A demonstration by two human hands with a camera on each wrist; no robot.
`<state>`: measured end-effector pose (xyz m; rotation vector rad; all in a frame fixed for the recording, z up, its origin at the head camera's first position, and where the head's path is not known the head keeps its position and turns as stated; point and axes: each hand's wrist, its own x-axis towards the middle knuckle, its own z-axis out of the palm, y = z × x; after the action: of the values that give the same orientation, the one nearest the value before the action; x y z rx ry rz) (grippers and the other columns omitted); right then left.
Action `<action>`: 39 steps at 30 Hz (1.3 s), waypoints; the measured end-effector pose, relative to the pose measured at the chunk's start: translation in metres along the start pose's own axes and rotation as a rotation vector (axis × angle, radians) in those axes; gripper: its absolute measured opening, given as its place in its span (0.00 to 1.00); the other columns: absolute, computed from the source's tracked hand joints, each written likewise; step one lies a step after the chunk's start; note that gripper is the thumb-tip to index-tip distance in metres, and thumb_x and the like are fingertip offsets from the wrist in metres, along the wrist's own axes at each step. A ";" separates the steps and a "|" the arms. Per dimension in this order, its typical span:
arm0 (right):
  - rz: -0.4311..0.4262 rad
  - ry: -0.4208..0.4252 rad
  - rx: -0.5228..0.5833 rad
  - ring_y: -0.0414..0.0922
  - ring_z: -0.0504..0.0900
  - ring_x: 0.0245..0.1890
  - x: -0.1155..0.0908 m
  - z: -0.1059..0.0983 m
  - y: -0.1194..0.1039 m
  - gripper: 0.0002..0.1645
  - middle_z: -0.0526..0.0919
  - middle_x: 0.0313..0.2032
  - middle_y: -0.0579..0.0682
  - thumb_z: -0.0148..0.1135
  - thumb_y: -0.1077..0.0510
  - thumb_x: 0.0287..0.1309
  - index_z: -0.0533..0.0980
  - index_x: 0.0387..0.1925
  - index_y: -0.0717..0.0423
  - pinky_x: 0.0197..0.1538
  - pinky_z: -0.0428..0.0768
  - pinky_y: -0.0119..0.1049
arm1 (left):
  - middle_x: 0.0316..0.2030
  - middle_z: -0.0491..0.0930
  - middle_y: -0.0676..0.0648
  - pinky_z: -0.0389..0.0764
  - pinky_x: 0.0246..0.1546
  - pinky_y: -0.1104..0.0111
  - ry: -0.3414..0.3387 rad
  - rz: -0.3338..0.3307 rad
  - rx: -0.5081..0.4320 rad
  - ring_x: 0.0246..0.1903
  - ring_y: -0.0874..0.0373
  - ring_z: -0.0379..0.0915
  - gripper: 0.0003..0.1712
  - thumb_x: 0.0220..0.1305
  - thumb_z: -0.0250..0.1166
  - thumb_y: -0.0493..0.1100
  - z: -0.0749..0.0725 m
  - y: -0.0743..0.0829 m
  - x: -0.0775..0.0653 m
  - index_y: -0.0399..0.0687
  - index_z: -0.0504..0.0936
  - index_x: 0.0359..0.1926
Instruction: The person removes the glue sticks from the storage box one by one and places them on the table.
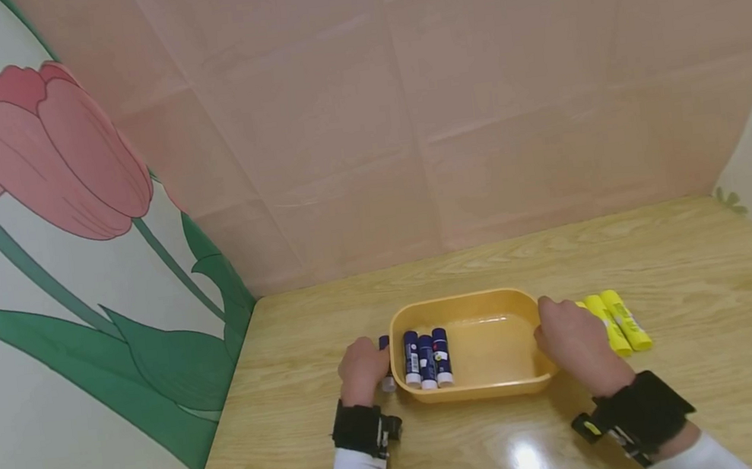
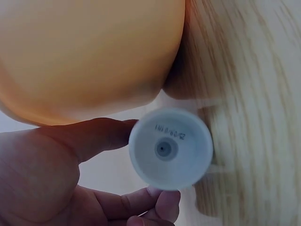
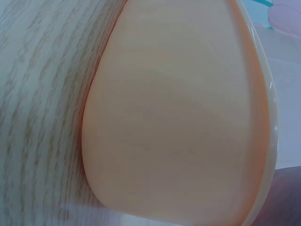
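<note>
A yellow plastic basin [image 1: 495, 390] stands on the table, with three dark blue glue sticks [image 1: 427, 363] lying side by side at its left end. Just outside that end, my left hand [image 1: 361, 366] pinches another dark blue glue stick [image 1: 388, 382] between thumb and fingers. Its round white base [image 2: 188, 136] faces the camera in the left wrist view, beside the basin wall [image 2: 94, 56]. On the opposite side, my right hand [image 1: 578, 339] grips the basin's right rim. Mostly the outer wall [image 3: 174, 117] fills the right wrist view, and the fingertips are hidden there.
To the right of my right hand, yellow glue sticks [image 1: 626, 320] lie on the wooden table [image 1: 719, 290], one partly hidden by the hand. A pinkish covering [image 1: 472, 102] rises behind the table, and a tulip-patterned panel [image 1: 153, 342] borders the left.
</note>
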<state>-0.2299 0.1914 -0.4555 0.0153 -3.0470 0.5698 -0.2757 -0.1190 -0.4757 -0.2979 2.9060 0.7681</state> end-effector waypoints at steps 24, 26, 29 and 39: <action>-0.007 0.006 -0.008 0.49 0.71 0.19 0.000 0.000 0.001 0.11 0.72 0.22 0.56 0.58 0.65 0.59 0.71 0.38 0.73 0.19 0.70 0.37 | 0.26 0.74 0.44 0.70 0.25 0.64 -0.002 0.038 -0.037 0.26 0.51 0.71 0.22 0.66 0.63 0.55 0.002 -0.003 0.003 0.37 0.79 0.34; -0.004 0.003 -0.006 0.49 0.71 0.19 0.000 0.000 0.001 0.11 0.72 0.22 0.56 0.58 0.65 0.59 0.71 0.38 0.73 0.19 0.69 0.37 | 0.26 0.74 0.44 0.70 0.25 0.63 0.010 0.033 -0.024 0.26 0.51 0.71 0.21 0.66 0.62 0.54 0.002 -0.003 0.003 0.38 0.79 0.34; -0.004 0.007 -0.006 0.49 0.71 0.19 0.001 0.001 0.001 0.11 0.72 0.22 0.56 0.58 0.65 0.58 0.71 0.38 0.72 0.19 0.69 0.37 | 0.25 0.74 0.44 0.70 0.25 0.64 0.029 0.011 -0.012 0.25 0.52 0.71 0.20 0.67 0.61 0.53 0.002 -0.004 0.003 0.39 0.78 0.32; -0.018 0.024 -0.006 0.49 0.71 0.18 0.000 0.001 0.002 0.10 0.72 0.21 0.56 0.57 0.65 0.58 0.71 0.37 0.72 0.18 0.69 0.37 | 0.25 0.74 0.44 0.69 0.24 0.64 0.037 -0.018 -0.034 0.24 0.51 0.71 0.22 0.67 0.62 0.56 0.001 -0.005 0.002 0.39 0.78 0.32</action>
<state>-0.2302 0.1933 -0.4573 0.0349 -3.0224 0.5548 -0.2762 -0.1233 -0.4797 -0.3446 2.9231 0.8186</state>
